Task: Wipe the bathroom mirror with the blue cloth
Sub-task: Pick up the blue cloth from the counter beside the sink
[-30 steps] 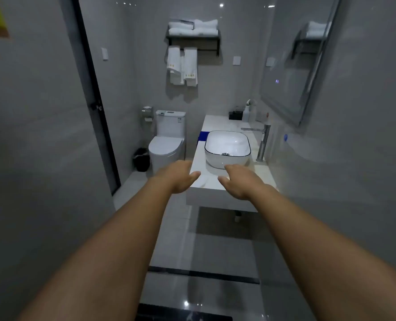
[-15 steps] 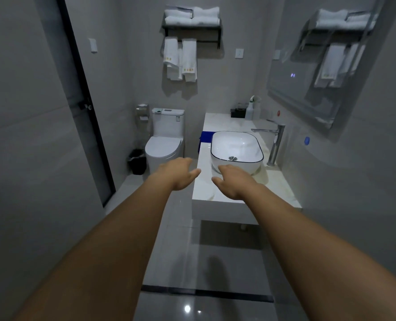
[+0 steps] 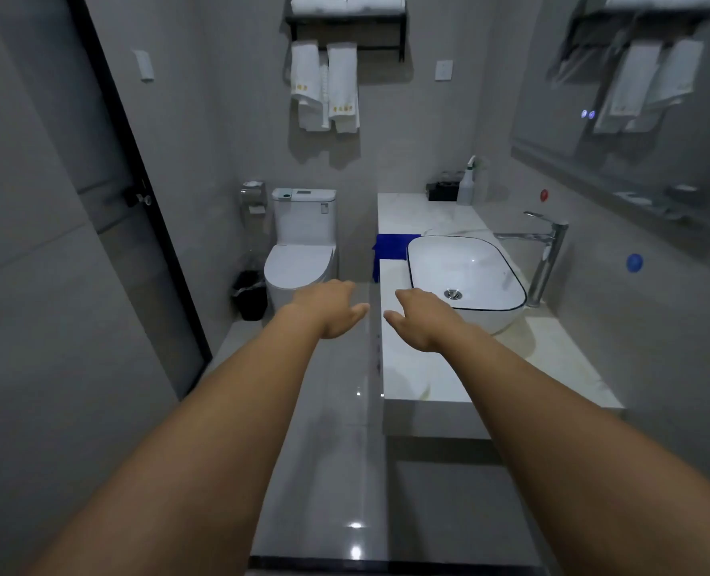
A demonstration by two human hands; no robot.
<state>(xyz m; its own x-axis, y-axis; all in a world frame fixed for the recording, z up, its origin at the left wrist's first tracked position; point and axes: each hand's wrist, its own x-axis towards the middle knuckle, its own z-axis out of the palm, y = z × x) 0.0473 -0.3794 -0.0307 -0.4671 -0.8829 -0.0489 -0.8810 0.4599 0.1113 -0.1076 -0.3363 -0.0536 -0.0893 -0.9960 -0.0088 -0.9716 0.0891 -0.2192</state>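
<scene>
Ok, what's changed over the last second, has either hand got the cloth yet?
No. The person has walked closer to the counter, so the basin and mirror loom larger. Both the left hand and right hand remain outstretched, open and empty. The blue cloth lies as before, draped over the counter's left edge beside the basin.

Grey tiled walls surround a white toilet [image 3: 301,247]; towels [image 3: 324,87] hang above it, a black bin [image 3: 250,295] sits beside it.
</scene>
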